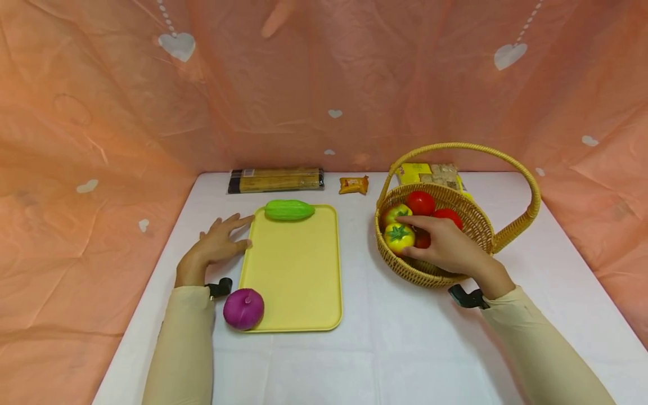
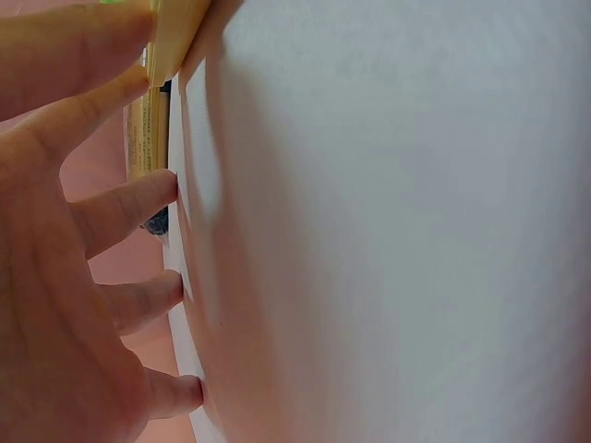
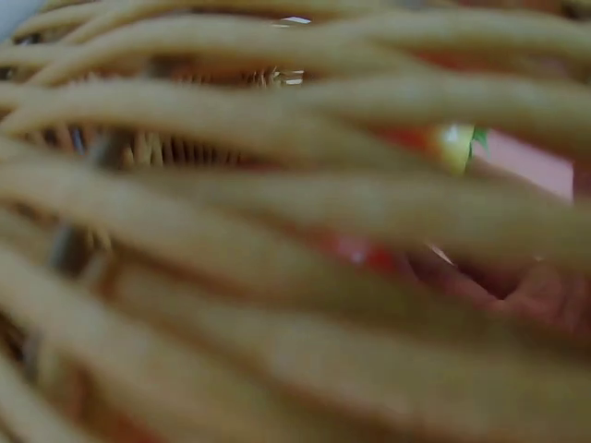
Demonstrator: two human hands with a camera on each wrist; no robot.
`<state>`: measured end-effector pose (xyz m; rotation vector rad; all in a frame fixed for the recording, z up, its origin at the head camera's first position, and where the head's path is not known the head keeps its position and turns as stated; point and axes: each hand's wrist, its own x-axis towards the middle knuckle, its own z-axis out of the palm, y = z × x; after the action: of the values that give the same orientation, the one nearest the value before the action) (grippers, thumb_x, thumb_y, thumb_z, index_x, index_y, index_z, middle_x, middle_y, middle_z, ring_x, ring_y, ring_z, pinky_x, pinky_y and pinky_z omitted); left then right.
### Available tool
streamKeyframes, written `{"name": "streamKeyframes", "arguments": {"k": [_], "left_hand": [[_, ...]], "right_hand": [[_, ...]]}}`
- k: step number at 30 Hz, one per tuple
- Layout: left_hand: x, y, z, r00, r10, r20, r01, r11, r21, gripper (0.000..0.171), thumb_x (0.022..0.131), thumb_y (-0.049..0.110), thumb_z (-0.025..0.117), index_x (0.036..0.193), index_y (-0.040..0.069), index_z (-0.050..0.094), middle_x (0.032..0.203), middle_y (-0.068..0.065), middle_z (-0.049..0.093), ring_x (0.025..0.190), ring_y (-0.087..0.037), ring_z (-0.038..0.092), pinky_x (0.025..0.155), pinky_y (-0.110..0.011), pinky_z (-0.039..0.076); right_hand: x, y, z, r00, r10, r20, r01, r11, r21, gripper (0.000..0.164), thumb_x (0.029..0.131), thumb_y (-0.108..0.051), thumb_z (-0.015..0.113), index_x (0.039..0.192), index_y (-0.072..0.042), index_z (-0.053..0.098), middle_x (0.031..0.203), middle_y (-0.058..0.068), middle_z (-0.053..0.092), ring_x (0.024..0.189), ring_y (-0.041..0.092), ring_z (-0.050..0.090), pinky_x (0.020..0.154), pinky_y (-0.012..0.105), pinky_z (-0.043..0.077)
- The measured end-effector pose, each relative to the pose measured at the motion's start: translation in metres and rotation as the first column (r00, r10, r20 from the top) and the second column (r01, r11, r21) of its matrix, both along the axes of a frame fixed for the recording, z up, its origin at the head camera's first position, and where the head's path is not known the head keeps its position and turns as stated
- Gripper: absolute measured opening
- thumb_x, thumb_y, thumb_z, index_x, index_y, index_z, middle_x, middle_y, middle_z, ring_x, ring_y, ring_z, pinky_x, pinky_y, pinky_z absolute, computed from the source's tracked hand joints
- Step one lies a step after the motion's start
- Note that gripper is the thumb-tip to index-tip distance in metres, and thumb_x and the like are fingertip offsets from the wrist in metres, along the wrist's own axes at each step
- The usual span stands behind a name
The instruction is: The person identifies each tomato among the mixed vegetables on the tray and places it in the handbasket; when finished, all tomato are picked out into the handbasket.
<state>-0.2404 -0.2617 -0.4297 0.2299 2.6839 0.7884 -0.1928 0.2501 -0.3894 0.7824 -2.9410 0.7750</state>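
My left hand [image 1: 217,244] lies at the left side of a yellow tray [image 1: 291,270], fingers spread, thumb and forefinger touching its edge. In the left wrist view the other fingertips of this hand [image 2: 83,240] meet the white cloth. A green ridged gourd [image 1: 289,210] lies across the tray's far edge, and a purple onion [image 1: 244,309] sits at its near left corner. Over a wicker basket [image 1: 405,273], my right hand [image 1: 442,244] holds a yellow tomato [image 1: 397,242] between thumb and forefinger. Wicker strands hide most of the right wrist view.
Red tomatoes [image 1: 421,203] and a yellowish-red one [image 1: 392,214] share the basket, whose tall handle [image 1: 455,145] arches above. Behind it lies a yellow packet [image 1: 414,172]. A long noodle-like pack [image 1: 278,180] and a small orange wrapper [image 1: 353,184] lie along the back.
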Motion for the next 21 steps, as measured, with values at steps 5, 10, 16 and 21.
{"name": "streamKeyframes", "arguments": {"k": [5, 10, 16, 21], "left_hand": [[-0.001, 0.001, 0.001, 1.0, -0.003, 0.003, 0.003, 1.0, -0.002, 0.072, 0.106, 0.032, 0.065, 0.171, 0.018, 0.039, 0.18, -0.03, 0.017, 0.163, -0.065, -0.001, 0.118, -0.093, -0.004], [-0.002, 0.002, 0.001, 1.0, -0.004, 0.006, 0.004, 1.0, 0.002, 0.072, 0.106, 0.032, 0.065, 0.171, 0.018, 0.039, 0.18, -0.029, 0.017, 0.164, -0.064, -0.001, 0.118, -0.092, -0.005], [-0.001, 0.0, 0.001, 1.0, -0.004, 0.0, 0.004, 1.0, -0.003, 0.071, 0.106, 0.032, 0.066, 0.17, 0.017, 0.041, 0.179, -0.03, 0.022, 0.163, -0.064, 0.005, 0.119, -0.092, 0.0], [0.004, -0.006, 0.014, 0.993, -0.008, -0.114, 0.014, 0.998, 0.057, 0.063, 0.108, 0.023, 0.064, 0.167, 0.012, 0.046, 0.173, -0.027, 0.039, 0.162, -0.055, 0.028, 0.128, -0.078, 0.022]], "right_hand": [[-0.004, -0.003, -0.001, 1.0, 0.004, -0.002, -0.004, 0.999, 0.042, 0.067, 0.09, -0.027, 0.092, 0.149, -0.008, 0.067, 0.137, 0.015, 0.076, 0.107, 0.028, 0.072, 0.096, 0.05, 0.061], [-0.003, -0.003, -0.001, 1.0, -0.002, -0.019, 0.003, 0.999, 0.041, 0.064, 0.09, -0.024, 0.092, 0.147, -0.006, 0.068, 0.135, 0.015, 0.076, 0.101, 0.028, 0.07, 0.092, 0.049, 0.061], [0.004, 0.001, 0.004, 0.993, -0.042, -0.109, 0.039, 0.999, -0.031, 0.053, 0.092, -0.019, 0.089, 0.141, -0.006, 0.072, 0.138, 0.015, 0.076, 0.118, 0.038, 0.074, 0.102, 0.058, 0.06], [0.013, 0.003, 0.021, 0.985, -0.071, -0.16, 0.061, 0.996, -0.062, 0.052, 0.095, -0.019, 0.087, 0.143, -0.006, 0.071, 0.142, 0.017, 0.074, 0.131, 0.042, 0.07, 0.111, 0.065, 0.053]]}}
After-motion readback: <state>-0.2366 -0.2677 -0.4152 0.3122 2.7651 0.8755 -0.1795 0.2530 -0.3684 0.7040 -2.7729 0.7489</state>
